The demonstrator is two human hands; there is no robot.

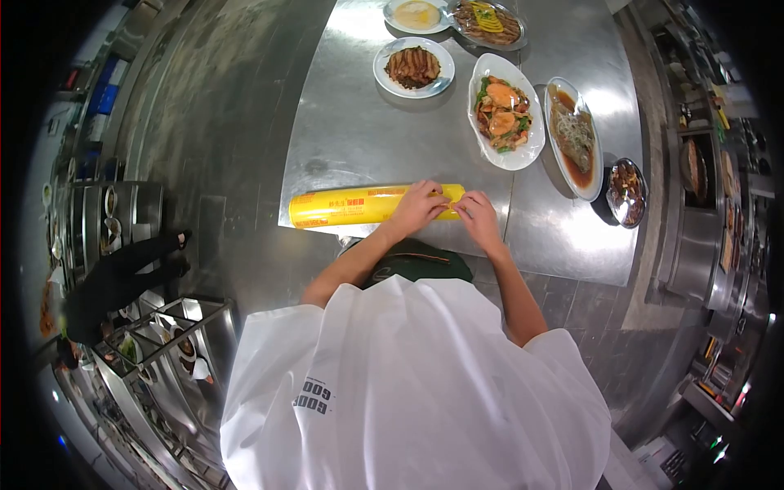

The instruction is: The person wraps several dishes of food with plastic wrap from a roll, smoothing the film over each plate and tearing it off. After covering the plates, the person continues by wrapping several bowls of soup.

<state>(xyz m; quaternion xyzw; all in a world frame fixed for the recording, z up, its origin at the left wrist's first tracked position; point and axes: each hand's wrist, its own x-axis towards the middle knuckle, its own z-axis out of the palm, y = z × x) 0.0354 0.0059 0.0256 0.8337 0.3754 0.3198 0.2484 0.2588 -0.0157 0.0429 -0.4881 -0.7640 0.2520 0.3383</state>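
Observation:
A long yellow cling film box [343, 207] with red lettering lies along the near edge of the steel table. My left hand [418, 208] rests over the box toward its right end, fingers bent against it. At that same end, my right hand [477, 217] has its fingertips pinched together on the box's edge. Both hands are close together, and the exact spot the fingertips grip is partly hidden by them.
On the steel table [351, 131] stand a plate of sliced meat [414, 68], a white oval dish [534, 145], a fish platter [573, 139], a small bowl [626, 193] and two plates at the far edge. Metal racks [167, 343] and another person [114, 282] are at left.

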